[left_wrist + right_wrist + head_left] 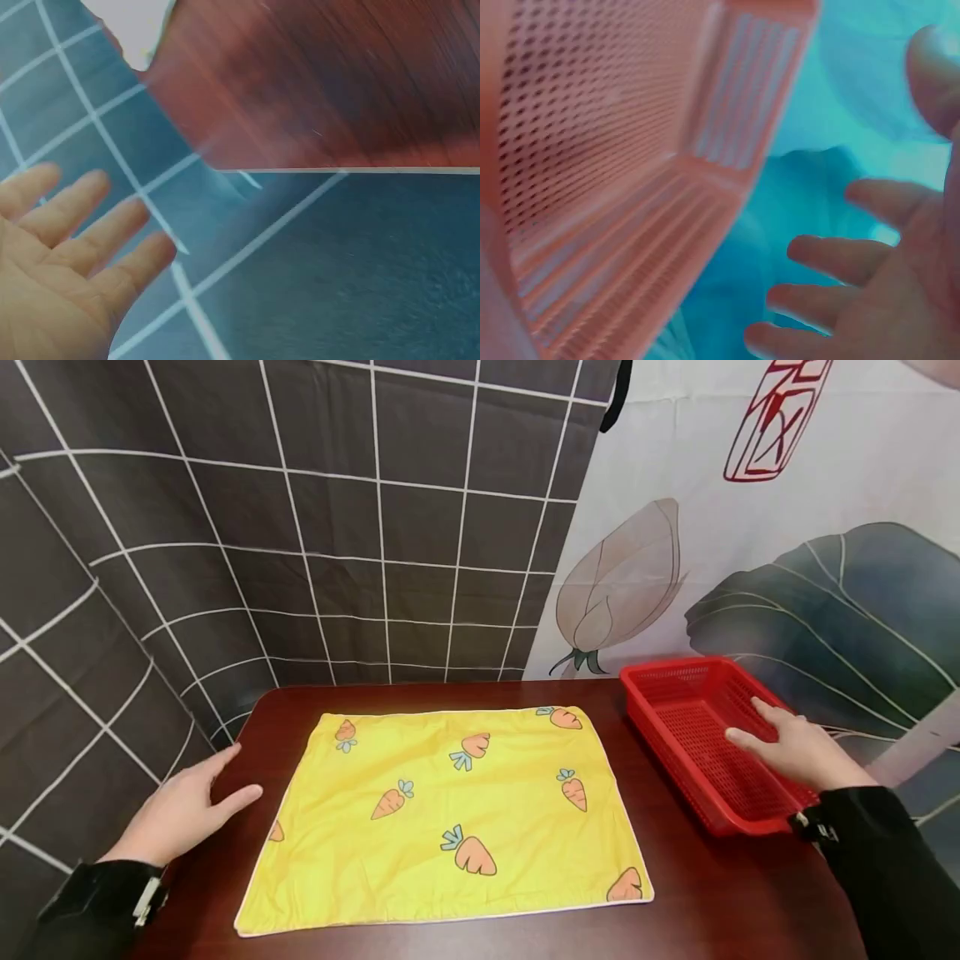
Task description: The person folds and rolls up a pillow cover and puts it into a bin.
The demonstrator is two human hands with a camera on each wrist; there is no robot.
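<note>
A yellow cloth printed with orange carrots (525, 827), edged in white, lies flat on the dark red table (720, 902). Left of it my left hand (180, 810) hovers by the table's left edge, fingers extended and thumb apart, holding nothing. The left wrist view shows that palm and its spread fingers (124, 240). At the right side, a red plastic basket (675, 760) with perforated walls sits on the table. Over its right rim is my right hand (802, 747), holding nothing; its fingers (832, 259) appear spread beside the basket in the right wrist view.
A dark curtain with a white grid (420, 527) hangs behind the table and along its left side. On the right, a white cloth backdrop (697, 443) carries a flower bud and big leaf. A black strap (617, 397) hangs at the top.
</note>
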